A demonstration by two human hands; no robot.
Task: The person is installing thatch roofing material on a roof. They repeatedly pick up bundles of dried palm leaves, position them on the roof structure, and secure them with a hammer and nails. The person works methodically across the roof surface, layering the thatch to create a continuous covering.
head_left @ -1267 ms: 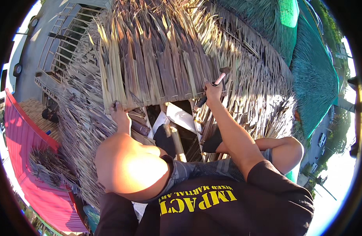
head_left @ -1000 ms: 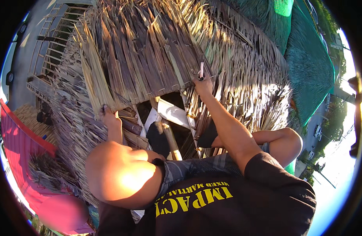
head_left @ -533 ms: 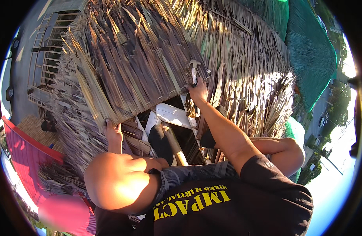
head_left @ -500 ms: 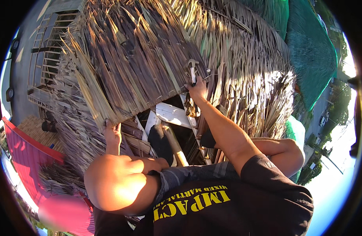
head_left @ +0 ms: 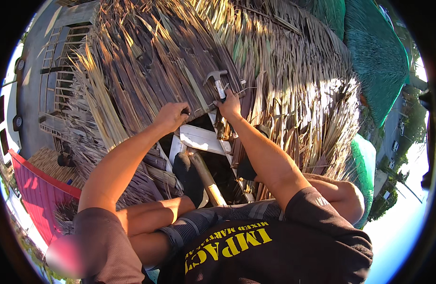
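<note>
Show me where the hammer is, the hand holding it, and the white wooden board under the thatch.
hammer (head_left: 217, 78): head view, on its metal head.
right hand (head_left: 229, 105): head view, on the back of the hand gripping the handle.
white wooden board (head_left: 201, 139): head view, on its flat face.
</note>
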